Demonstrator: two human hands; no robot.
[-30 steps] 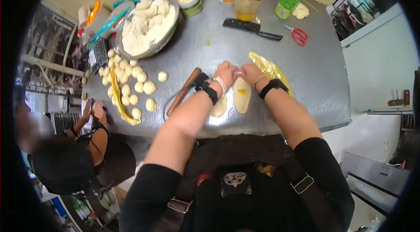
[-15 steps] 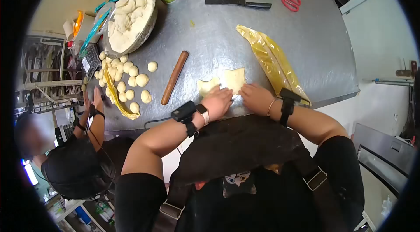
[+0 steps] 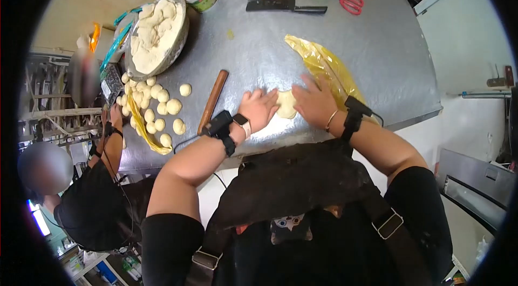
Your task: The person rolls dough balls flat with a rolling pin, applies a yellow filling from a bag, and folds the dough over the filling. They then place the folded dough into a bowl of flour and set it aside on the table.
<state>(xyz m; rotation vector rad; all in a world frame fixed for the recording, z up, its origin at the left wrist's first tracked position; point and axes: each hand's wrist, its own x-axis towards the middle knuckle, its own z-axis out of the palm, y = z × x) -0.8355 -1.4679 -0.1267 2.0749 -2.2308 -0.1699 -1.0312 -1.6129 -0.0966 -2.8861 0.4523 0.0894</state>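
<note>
Here's the dough [image 3: 286,107], flat on the table [image 3: 243,54], flanked from both sides!
Left hand [image 3: 257,110] open, fingers spread; right hand [image 3: 317,106] open opposite, seemingly to steady it. The rolling pin [image 3: 213,101] lies left, conveniently within reach.

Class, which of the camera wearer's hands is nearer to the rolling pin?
Left. The left hand is right of the rolling pin; the right hand is farther right, across the dough.
</note>
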